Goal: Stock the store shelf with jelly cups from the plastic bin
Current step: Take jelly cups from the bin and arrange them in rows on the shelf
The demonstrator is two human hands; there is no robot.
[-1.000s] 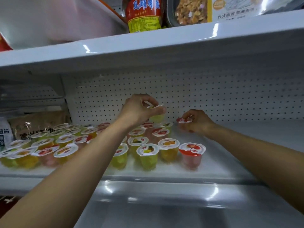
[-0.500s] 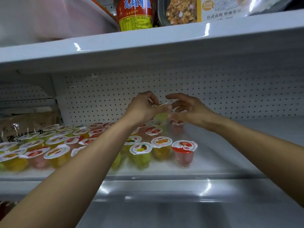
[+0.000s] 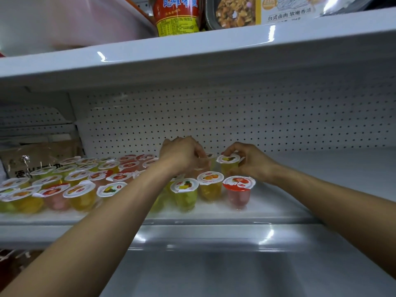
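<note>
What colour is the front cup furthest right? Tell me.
Red cup, with a red-and-white lid; head view shows it best.

Soft light, probably from overhead, leaves the recess dim. White glare streaks mark the upper shelf edge above the right grip and the shelf lip below it. The left grip is slightly blurred; shelf lines bow near the frame's borders.

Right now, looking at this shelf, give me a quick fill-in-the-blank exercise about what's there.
1. The right hand grips a jelly cup whose jelly is ___.
2. The red can stands one level ___ the stocked cups.
3. The shelf is bare to the ___ of them.
Missing words: yellow; above; right.
</note>
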